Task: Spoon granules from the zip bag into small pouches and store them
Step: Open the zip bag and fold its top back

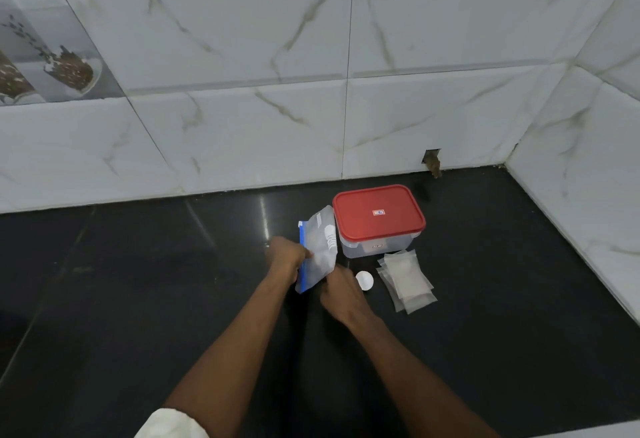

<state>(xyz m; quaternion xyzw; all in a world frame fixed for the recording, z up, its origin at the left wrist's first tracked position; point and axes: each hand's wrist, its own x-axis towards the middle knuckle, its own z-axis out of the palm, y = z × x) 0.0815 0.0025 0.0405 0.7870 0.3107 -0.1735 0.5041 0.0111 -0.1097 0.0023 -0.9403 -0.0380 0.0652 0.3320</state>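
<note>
A clear zip bag (320,247) with a blue zip strip stands tilted on the black counter, leaning towards the box. My left hand (285,257) grips its blue zip edge. My right hand (341,294) is at the bag's lower corner, fingers curled; whether it pinches the bag is hidden. A small white round spoon bowl (364,279) lies just right of my right hand. A stack of translucent small pouches (407,280) lies to the right. A clear box with a red lid (378,216) stands shut behind them.
The black counter (173,281) meets marble-tiled walls at the back and on the right, forming a corner. A small hole (432,158) shows in the back wall near the counter. A pale counter edge runs at the lower right.
</note>
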